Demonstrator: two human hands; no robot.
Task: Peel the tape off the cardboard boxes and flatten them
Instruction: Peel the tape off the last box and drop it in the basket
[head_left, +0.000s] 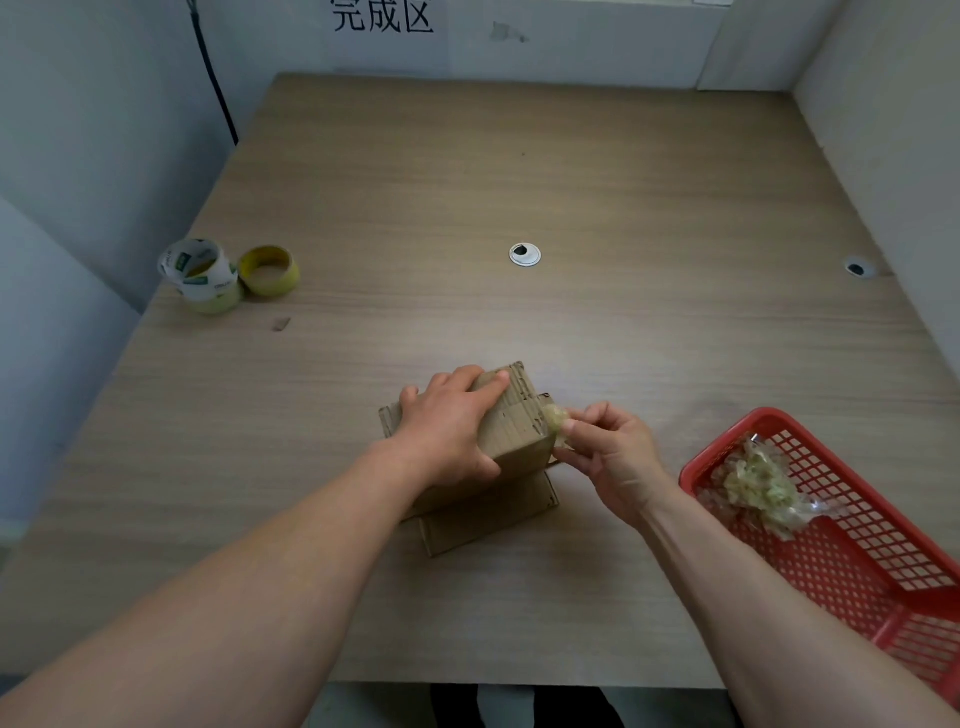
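Note:
A small brown cardboard box (514, 426) stands near the front middle of the wooden table, on top of flattened cardboard (488, 514). My left hand (449, 426) lies over the box's top and left side, fingers and thumb wrapped round it. My right hand (608, 452) is at the box's right face and pinches a crumpled yellowish strip of tape (555, 420) that still touches the box edge.
A red plastic basket (857, 561) at the right front holds a wad of peeled tape (758, 488). Two tape rolls (228, 275) stand at the left. A small cardboard scrap (280, 323) lies near them. A round cable grommet (524, 254) sits mid-table. Walls close in the left, back and right.

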